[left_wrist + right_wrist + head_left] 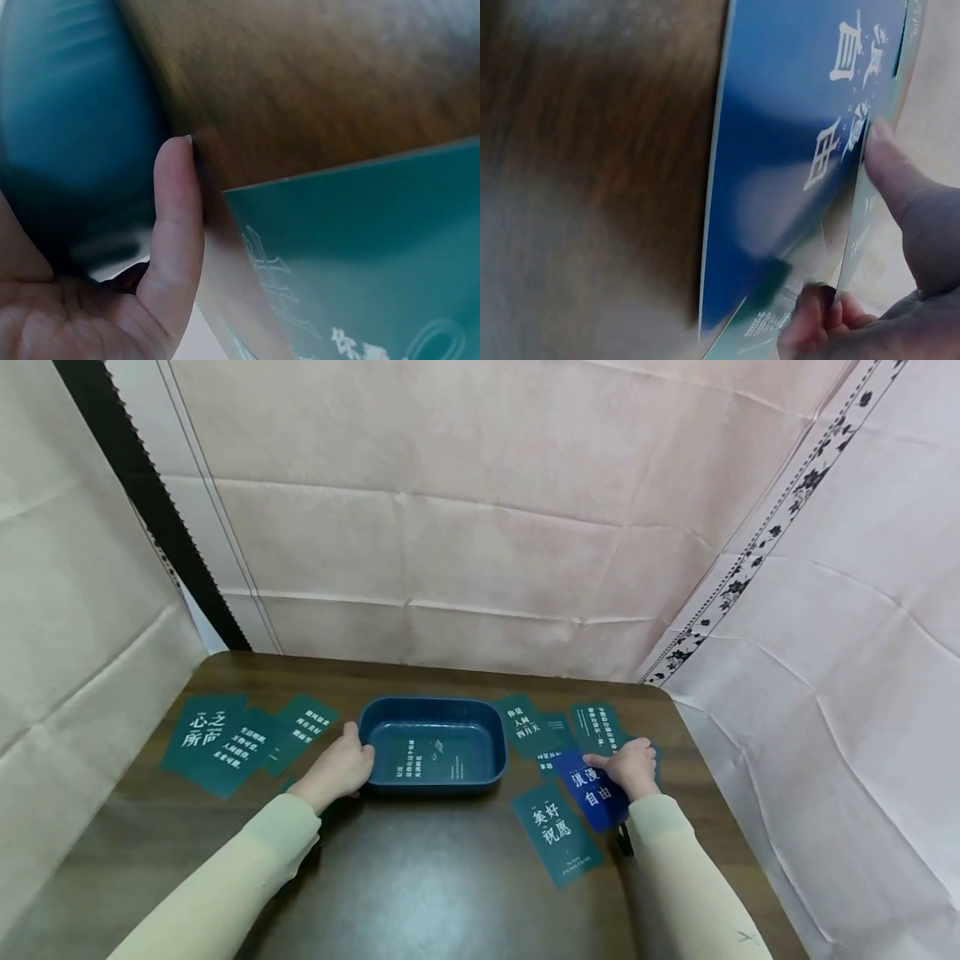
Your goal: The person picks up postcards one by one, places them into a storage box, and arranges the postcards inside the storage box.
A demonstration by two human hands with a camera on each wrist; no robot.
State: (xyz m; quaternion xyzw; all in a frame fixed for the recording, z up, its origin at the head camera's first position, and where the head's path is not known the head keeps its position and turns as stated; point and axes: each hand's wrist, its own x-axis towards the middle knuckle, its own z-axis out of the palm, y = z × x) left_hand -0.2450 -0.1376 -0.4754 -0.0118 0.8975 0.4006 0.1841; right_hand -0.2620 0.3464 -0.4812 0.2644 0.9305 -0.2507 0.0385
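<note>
At the middle of the table stands a dark blue rectangular tray (pixel 432 789) with a green card (pixel 427 760) lying in it. My left hand (pixel 341 768) grips the tray's left end, with one finger (pixel 178 217) along its outer wall in the left wrist view. On the right, a blue card (pixel 592 793) with white characters overlaps several green ones. My right hand (pixel 633 767) is over these cards, thumb (pixel 892 165) at the blue card's edge. Its other fingers (pixel 810 319) curl beside a pale green edge; I cannot tell whether they hold a card.
To the tray's left, green cards (pixel 225 743) lie overlapping. Another green card (pixel 375 240) is beside my left hand. A single green card (pixel 557 831) lies in front of the right group. Pale cloth (pixel 480 552) hangs behind the brown table (pixel 420 877).
</note>
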